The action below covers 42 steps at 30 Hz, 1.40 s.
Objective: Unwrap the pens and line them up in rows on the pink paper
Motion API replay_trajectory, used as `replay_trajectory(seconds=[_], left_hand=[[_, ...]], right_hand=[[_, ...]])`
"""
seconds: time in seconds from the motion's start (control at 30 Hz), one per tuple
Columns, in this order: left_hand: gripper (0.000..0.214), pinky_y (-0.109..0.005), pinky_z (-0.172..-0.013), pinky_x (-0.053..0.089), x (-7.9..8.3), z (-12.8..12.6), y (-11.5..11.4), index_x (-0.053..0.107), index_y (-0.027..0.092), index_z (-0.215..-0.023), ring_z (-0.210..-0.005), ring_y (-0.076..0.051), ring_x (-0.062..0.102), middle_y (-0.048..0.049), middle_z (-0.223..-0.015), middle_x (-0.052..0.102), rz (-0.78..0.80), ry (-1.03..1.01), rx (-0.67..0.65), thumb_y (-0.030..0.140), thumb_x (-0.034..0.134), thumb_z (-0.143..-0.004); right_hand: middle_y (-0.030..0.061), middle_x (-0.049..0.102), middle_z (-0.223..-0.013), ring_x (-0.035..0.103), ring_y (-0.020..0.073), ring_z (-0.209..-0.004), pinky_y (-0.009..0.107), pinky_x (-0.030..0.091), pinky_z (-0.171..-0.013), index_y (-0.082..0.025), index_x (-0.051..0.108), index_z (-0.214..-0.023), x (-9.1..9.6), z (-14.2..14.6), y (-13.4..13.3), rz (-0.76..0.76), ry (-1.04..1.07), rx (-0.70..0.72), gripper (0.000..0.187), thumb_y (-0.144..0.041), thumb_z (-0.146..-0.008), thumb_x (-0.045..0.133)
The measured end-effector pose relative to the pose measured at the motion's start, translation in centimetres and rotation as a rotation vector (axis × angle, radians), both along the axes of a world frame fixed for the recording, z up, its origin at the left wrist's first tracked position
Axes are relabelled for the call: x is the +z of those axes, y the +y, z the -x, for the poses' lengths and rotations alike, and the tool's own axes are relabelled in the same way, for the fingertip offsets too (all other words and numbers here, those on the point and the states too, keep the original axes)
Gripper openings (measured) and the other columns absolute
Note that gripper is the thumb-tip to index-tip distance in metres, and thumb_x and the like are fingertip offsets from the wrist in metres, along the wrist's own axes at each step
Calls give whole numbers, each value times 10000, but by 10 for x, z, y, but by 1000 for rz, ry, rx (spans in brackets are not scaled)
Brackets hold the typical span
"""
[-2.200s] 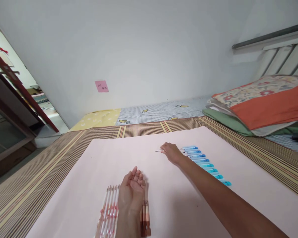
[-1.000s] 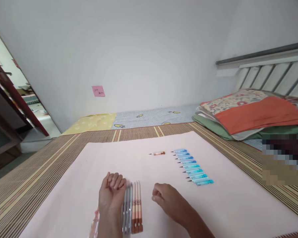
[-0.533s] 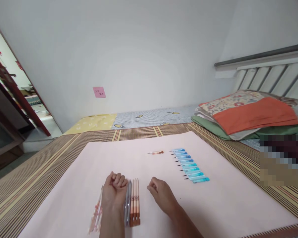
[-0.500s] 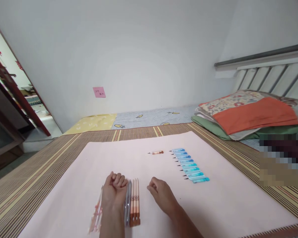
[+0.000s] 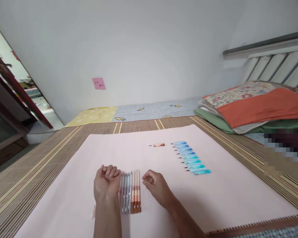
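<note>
My left hand [image 5: 107, 183] is turned palm up with the fingers curled in, and no object shows in it. Its wrist covers part of a row of pens. Just right of it lie several slim grey see-through pens [image 5: 125, 195], side by side. Against them are three cream-and-brown pencils [image 5: 136, 191], tips pointing away from me. My right hand [image 5: 156, 185] hovers close to the right of these pencils, fingers bent in, holding nothing visible. A pale pink pen end [image 5: 93, 211] peeks out left of my left forearm.
A single cream-and-brown pencil [image 5: 159, 145] lies farther off on the pale pink sheet [image 5: 228, 185]. To its right is a slanted column of several blue and turquoise pencils [image 5: 188, 153]. Folded bedding [image 5: 253, 105] sits at the right; a striped mat [image 5: 39, 165] lies beneath the sheet.
My left hand has shifted left, uncovering more grey pens, and the pinkish pens are now mostly hidden behind it. My right hand has come closer to the cream-and-brown pencils. The view has tilted down slightly.
</note>
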<state>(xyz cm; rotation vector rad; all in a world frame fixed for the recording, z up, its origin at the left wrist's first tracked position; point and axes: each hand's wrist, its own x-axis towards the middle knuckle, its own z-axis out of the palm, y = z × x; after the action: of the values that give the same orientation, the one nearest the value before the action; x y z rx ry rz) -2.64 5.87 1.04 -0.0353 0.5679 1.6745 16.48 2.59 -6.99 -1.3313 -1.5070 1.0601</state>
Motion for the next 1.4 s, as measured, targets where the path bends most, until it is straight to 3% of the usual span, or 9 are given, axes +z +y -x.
replay_trajectory(seconds=[0.23,0.47,0.63,0.83,0.97,1.13,1.27,1.33,1.4], left_hand=[[334,-215,-423,276,-6,-8,6,390,196,-611,-389,-71,326,69,-487,350,38,-13,-79,99,466,-921],[328,-216,-424,279,-9,-2,6,375,201,-620,-388,-71,339,71,-493,349,34,-23,-92,99,469,-917],[308,-215,-432,277,-14,-7,10,360,208,-632,-398,-76,344,73,-499,354,32,-6,-123,75,489,-878],[312,-209,-424,295,-18,-13,13,393,202,-610,-402,-79,348,66,-491,367,37,31,-168,85,498,-880],[259,-190,-424,330,-20,-23,14,490,182,-630,-428,-75,392,56,-520,431,4,159,-234,132,579,-868],[198,-165,-438,376,-31,-51,11,679,138,-844,-529,-89,552,-19,-694,654,-5,559,-363,251,810,-746],[328,-186,-434,367,-43,-70,6,710,138,-767,-506,-105,566,-13,-620,655,-90,847,-518,369,909,-645],[350,-208,-450,406,-47,-72,6,690,135,-678,-477,-111,558,-17,-566,644,-132,839,-574,387,925,-622],[371,-221,-472,450,-49,-70,8,679,135,-664,-478,-115,569,-20,-557,648,-135,785,-564,400,934,-609]], right_hand=[[53,629,-1153,624,192,-944,293,500,-804,-237,649,-1187,-2,34,-11,-111,-291,-23,432,-120,-772,624],[52,590,-1195,618,188,-1002,280,507,-856,-243,644,-1197,1,30,-12,-147,-411,-68,552,17,-731,505],[92,611,-1115,609,245,-1004,339,490,-862,-219,659,-1094,5,34,-17,-144,-626,-125,383,-64,-765,537],[142,669,-1115,636,278,-1020,366,478,-877,-185,622,-1284,-3,22,-9,-71,-812,-115,536,-35,-776,536],[125,702,-1121,668,229,-1009,333,493,-885,-185,665,-1188,0,-17,6,14,-521,-217,407,-50,-864,461],[54,723,-953,611,137,-627,283,491,-615,-183,694,-1078,15,-44,10,94,159,-96,252,-309,-888,587],[17,708,-783,618,148,-660,277,472,-632,-198,730,-997,27,-40,3,27,271,28,289,-452,-868,680],[30,727,-815,652,174,-738,292,492,-680,-203,735,-992,31,-40,1,-18,251,82,313,-489,-886,665],[49,741,-867,673,203,-820,317,511,-743,-204,739,-995,30,-47,3,-70,189,-4,328,-503,-879,673]])
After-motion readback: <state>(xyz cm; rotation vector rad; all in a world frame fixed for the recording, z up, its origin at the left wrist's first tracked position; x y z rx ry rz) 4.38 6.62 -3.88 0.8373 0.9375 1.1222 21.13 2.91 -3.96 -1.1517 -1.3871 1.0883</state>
